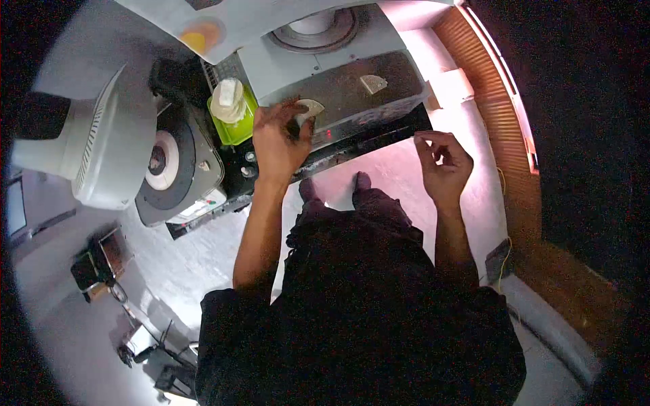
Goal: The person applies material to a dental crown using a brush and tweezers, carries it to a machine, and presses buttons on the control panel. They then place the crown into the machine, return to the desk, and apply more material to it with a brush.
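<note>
My left hand (277, 142) reaches over the front of a grey machine (399, 71). Its thumb and index finger close at the edge of a pale, flat, roughly half-round piece (313, 107). A second pale piece (374, 84), more wedge-shaped, lies on the machine's dark grey surface further right. My right hand (445, 162) hangs in the air to the right of the machine's front edge. Its thumb and fingertips are pinched together, and whatever is between them is too small to make out. Beside my left hand, a bright green tray (237, 134) holds a stack of white rounds (229, 101).
On the left stands a device with a dark round plate (183, 179) and a pale ring at its centre. A large white cone-shaped housing (112, 149) stands beside it. A corrugated brown panel (491, 81) runs along the right. My feet are on the pale floor (393, 169).
</note>
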{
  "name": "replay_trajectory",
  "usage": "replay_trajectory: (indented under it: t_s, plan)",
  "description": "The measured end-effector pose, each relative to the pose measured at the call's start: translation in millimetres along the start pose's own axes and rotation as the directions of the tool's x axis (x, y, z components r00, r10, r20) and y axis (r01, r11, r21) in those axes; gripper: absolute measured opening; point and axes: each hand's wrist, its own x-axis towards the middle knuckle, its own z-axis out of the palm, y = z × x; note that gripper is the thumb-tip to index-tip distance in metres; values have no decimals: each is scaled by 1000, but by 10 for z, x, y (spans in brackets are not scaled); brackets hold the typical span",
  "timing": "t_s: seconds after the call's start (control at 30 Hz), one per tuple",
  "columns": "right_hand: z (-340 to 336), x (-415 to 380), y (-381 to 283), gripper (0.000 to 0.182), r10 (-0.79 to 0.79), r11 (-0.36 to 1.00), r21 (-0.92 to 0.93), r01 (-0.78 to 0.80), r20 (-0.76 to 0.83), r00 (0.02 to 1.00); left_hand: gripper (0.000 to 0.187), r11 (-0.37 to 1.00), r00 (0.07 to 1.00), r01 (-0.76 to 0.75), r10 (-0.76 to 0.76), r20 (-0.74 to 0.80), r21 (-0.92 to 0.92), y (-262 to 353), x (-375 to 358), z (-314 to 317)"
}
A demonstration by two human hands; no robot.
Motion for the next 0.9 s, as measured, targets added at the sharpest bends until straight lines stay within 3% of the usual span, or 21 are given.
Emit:
replay_trajectory:
  t_s: [0.03,0.17,0.3,0.4,0.43,0.5,0.53,0.7,0.9]
  plan:
    - [-46,49,81,14,-57,998,16,57,4,998,25,998,998,63,-63,-8,-26,-3,-7,45]
    - [-269,158,257,13,-25,1000,6,24,50,998,26,989,994,-67,78,-73,134,62,-13,16]
    - [-490,253,334,11,-70,996,-45,75,98,993,22,996,984,-49,60,-166,71,213,-27,-18]
    - [-628,268,501,11,-76,997,-7,78,127,989,16,996,968,92,-89,-235,-1,260,-79,48]
    - [-657,263,546,11,-62,998,-13,64,129,990,12,1000,958,-5,3,-288,-7,322,-92,55]
    - [-720,252,600,12,-47,998,-23,51,154,987,11,997,944,-18,-6,-329,-70,451,-143,141]
    - [-753,256,634,12,-46,998,-33,52,170,984,12,1000,956,4,-7,-293,-8,552,-151,150]
    - [-768,258,684,9,-26,999,-34,32,167,986,12,995,965,-16,-11,-261,-102,819,-223,453]
    - [-733,317,629,9,-55,998,-15,59,166,985,16,997,987,-30,18,-162,-69,870,-291,631]
